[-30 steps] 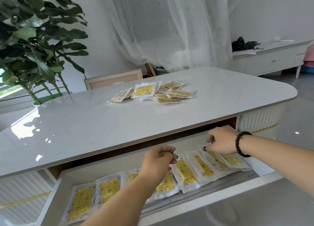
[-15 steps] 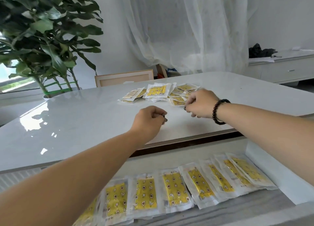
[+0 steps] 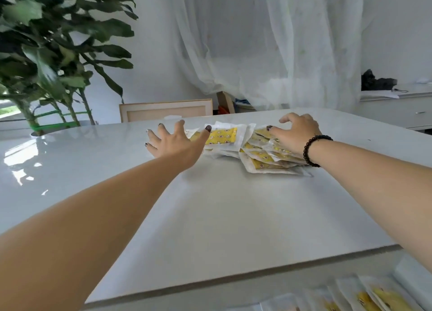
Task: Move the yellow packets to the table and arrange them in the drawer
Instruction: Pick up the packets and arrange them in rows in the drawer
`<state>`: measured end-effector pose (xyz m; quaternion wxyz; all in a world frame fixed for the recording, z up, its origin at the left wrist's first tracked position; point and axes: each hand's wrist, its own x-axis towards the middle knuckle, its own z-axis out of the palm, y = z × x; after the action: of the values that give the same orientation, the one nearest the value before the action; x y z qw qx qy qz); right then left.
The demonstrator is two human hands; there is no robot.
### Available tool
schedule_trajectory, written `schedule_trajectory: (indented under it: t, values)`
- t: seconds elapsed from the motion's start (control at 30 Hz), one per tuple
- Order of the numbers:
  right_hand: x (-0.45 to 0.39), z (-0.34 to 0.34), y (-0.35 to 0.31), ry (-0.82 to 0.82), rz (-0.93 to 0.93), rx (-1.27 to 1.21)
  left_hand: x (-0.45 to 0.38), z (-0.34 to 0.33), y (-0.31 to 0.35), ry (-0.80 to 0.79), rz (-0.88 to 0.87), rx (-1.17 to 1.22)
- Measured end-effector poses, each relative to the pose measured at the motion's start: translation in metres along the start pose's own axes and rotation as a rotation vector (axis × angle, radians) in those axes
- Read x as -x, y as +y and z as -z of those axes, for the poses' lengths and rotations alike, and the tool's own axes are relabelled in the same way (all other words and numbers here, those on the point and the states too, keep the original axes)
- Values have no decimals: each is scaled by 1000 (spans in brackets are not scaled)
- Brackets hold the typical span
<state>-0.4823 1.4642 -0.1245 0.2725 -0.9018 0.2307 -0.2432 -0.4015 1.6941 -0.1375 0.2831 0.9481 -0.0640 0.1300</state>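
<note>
A loose pile of yellow packets [image 3: 261, 155] in clear wrappers lies near the far side of the white table [image 3: 233, 212]. My left hand [image 3: 174, 142] reaches over the pile's left end with fingers spread, its thumb above one flat yellow packet [image 3: 223, 136]. My right hand [image 3: 295, 132], with a dark bead bracelet at the wrist, hovers with bent, spread fingers over the pile's right part. Neither hand holds a packet. At the bottom right, a row of packets lying in the drawer [image 3: 371, 296] shows below the table edge.
A large leafy plant [image 3: 46, 53] stands at the far left. A chair back [image 3: 166, 111] rises behind the table. White curtains hang behind, and a low white cabinet [image 3: 397, 109] stands at the far right.
Both hands left the drawer, rose over the table edge and reached forward to the pile. Their curled fingers have opened and spread above the packets. The view tilted up, hiding most of the drawer.
</note>
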Motion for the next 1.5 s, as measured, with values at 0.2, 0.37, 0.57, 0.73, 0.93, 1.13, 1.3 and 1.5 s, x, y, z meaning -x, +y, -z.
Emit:
schedule_trajectory:
  t: [0.2, 0.37, 0.57, 0.73, 0.93, 1.13, 1.3, 1.5]
  values:
    - [-31, -33, 15, -226, -14, 125, -52, -15, -5, -136, -183, -215]
    - [-43, -49, -8, -473, 39, 204, -77, -32, 3, -267, -211, -186]
    - [-32, -60, -21, -482, 45, 161, -69, -30, -5, -301, -232, -248]
    - [5, -64, -46, -485, 56, 144, -42, -14, -19, -330, -227, -189]
    - [58, -64, -73, -491, 95, 113, 0, 14, -45, -316, -206, -178]
    - [111, -64, -96, -431, 145, 231, 42, 39, -71, -297, -168, -196]
    - [142, -71, -114, -395, 87, 273, 70, 57, -82, -230, -71, 56]
    - [138, -63, -119, -389, -11, 172, 101, 75, -93, -286, -241, 480]
